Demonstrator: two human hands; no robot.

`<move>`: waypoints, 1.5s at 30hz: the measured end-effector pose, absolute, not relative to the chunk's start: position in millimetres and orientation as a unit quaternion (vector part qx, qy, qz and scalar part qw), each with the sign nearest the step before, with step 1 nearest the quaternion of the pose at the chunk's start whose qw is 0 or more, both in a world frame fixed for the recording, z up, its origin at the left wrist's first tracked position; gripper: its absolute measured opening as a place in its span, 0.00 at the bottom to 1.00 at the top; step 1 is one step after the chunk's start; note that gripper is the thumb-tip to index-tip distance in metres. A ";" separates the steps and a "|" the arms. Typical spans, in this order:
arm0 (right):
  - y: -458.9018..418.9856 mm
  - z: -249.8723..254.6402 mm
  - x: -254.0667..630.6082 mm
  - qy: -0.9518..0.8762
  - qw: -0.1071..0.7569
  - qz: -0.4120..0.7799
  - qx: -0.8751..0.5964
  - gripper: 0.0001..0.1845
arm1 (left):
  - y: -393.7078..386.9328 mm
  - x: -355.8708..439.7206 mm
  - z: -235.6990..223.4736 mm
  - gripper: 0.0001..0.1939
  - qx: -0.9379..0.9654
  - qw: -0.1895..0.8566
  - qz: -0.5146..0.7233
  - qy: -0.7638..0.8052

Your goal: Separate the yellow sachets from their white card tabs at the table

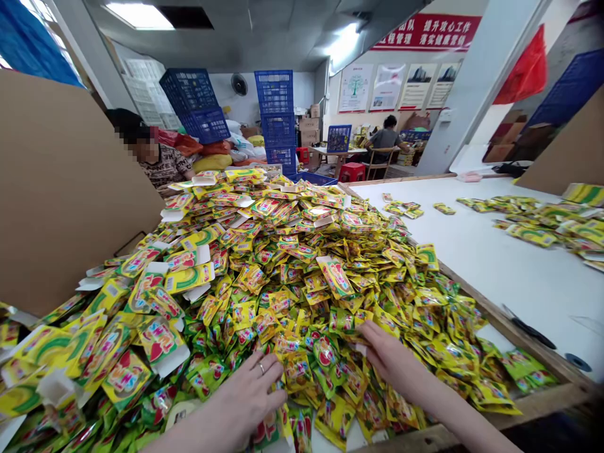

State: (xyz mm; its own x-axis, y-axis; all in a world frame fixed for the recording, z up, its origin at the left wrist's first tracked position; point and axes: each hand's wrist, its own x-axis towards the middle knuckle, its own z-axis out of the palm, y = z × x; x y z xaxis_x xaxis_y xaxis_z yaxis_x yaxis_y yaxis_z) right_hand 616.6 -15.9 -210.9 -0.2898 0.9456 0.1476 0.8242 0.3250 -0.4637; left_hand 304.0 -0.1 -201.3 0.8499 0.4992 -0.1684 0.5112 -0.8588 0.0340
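A big heap of yellow-and-green packets point(302, 264) with watermelon pictures covers the table in front of me. Flat printed cartons point(155, 343) lie mixed in on the left side. My left hand point(248, 393), with a ring on one finger, rests palm down on the packets near the front edge, fingers stretched forward. My right hand point(389, 355) lies on the heap just to its right, fingers reaching into the packets; whether they pinch one is hidden.
A tall cardboard sheet point(61, 189) stands at the left. A white table point(500, 264) at the right holds more packets point(547, 220). A person point(158, 160) sits behind the heap; another sits far back. Blue crates point(276, 116) are stacked behind.
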 end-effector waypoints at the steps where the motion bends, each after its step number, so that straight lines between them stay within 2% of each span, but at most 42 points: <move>1: -16.9 -209.2 620.8 -0.758 0.253 0.185 -0.573 0.13 | 1.6 301.8 -201.6 0.14 0.964 0.033 -0.068 0.255; 4: -21.7 -210.7 630.5 -0.636 0.384 0.321 -0.587 0.13 | 1.9 294.6 -199.1 0.18 0.966 0.039 -0.064 0.245; 6: -25.2 -216.1 632.0 -0.566 0.430 0.390 -0.586 0.15 | 0.1 292.8 -198.0 0.19 0.967 0.046 -0.071 0.240; 9: -29.4 -224.3 627.4 -0.514 0.462 0.442 -0.572 0.17 | -1.5 297.6 -198.6 0.26 0.976 0.051 -0.066 0.201; 10: -30.4 -226.4 625.0 -0.509 0.467 0.454 -0.563 0.16 | -1.0 300.7 -198.2 0.24 0.980 0.045 -0.065 0.185; 13: -32.6 -230.5 618.6 -0.483 0.476 0.481 -0.555 0.19 | 4.4 309.6 -188.3 0.08 0.987 0.018 -0.072 0.145; 15: -34.0 -230.6 616.0 -0.447 0.485 0.493 -0.567 0.23 | 11.2 311.9 -173.1 0.04 0.989 0.031 -0.061 0.134; 17: -35.5 -227.0 614.0 -0.423 0.490 0.513 -0.564 0.23 | 18.0 311.1 -155.4 0.06 0.977 0.116 -0.025 0.175; 20: -37.0 -212.7 608.6 -0.409 0.502 0.550 -0.527 0.19 | 21.1 312.5 -140.1 0.12 0.864 0.382 0.075 0.320; 23: -36.5 -190.8 595.8 -0.377 0.535 0.570 -0.497 0.18 | 8.7 329.2 -149.7 0.20 0.662 0.625 0.168 0.379; 25: -35.7 -175.7 583.0 -0.371 0.556 0.569 -0.478 0.17 | -6.6 349.1 -164.8 0.24 0.541 0.715 0.220 0.385; 27: -35.3 -163.8 569.1 -0.394 0.560 0.566 -0.460 0.14 | -22.7 370.4 -179.1 0.22 0.439 0.762 0.272 0.392; 29: -35.6 -157.1 556.9 -0.442 0.542 0.558 -0.447 0.11 | -35.7 386.6 -187.9 0.22 0.379 0.778 0.304 0.398; 32: -36.8 -153.8 548.1 -0.581 0.487 0.482 -0.439 0.10 | -45.4 393.6 -191.7 0.25 0.395 0.759 0.334 0.395; 35: -37.8 -146.7 550.2 -0.717 0.366 0.408 -0.430 0.14 | -46.9 386.4 -194.3 0.27 0.455 0.729 0.332 0.389; 39: -38.7 -126.8 553.8 -0.793 0.209 0.372 -0.434 0.24 | -48.2 383.3 -202.1 0.26 0.538 0.675 0.289 0.413; 43: -36.2 -110.2 551.8 -0.854 0.089 0.356 -0.369 0.17 | -51.6 390.3 -204.8 0.19 0.556 0.679 0.266 0.399; 45: -34.1 -106.7 553.1 -0.855 0.082 0.364 -0.360 0.19 | -53.6 389.3 -207.4 0.20 0.527 0.710 0.247 0.397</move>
